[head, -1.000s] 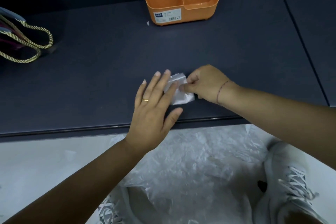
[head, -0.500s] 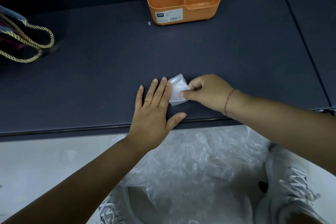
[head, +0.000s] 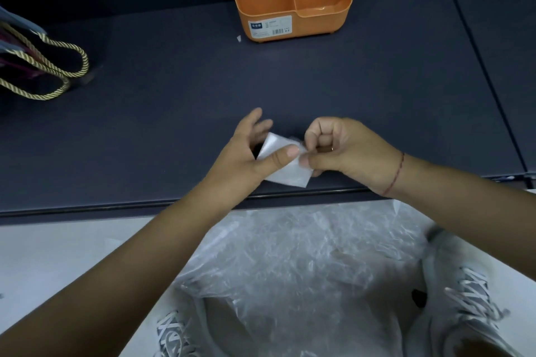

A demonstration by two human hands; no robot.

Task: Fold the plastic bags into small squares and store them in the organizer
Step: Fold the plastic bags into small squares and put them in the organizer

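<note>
1. Folded plastic bag – small, translucent white, roughly square pkt, creased flat and tilted with one corner pointing to 5 o'clock. Sits at frame centre, over the near edge of the table, between both hands. Can't tell if it touches the top.
2. Organizer: orange, barcode labels on front, at 12 o'clock from the bag, well apart. Pale folded pieces show in its rear compartment; low front-right compartment looks bare.
3. Left hand: at 9 o'clock of the bag, thumb laid across its top face, fingers behind it – holds it.
4. Right hand: at 3 o'clock, fingers curled in, thumb + index pinching the bag's R edge. Red thread round the wrist.
5. Table is dark, matte navy. Small white scrap just beside the organizer's L foot.
6. Rope-handled bag at 10 o'clock, gold cord loops.
7. Crumpled clear plastic heap at 6 o'clock on a pale floor; white laced shoes at 5 and 7 o'clock.
</note>
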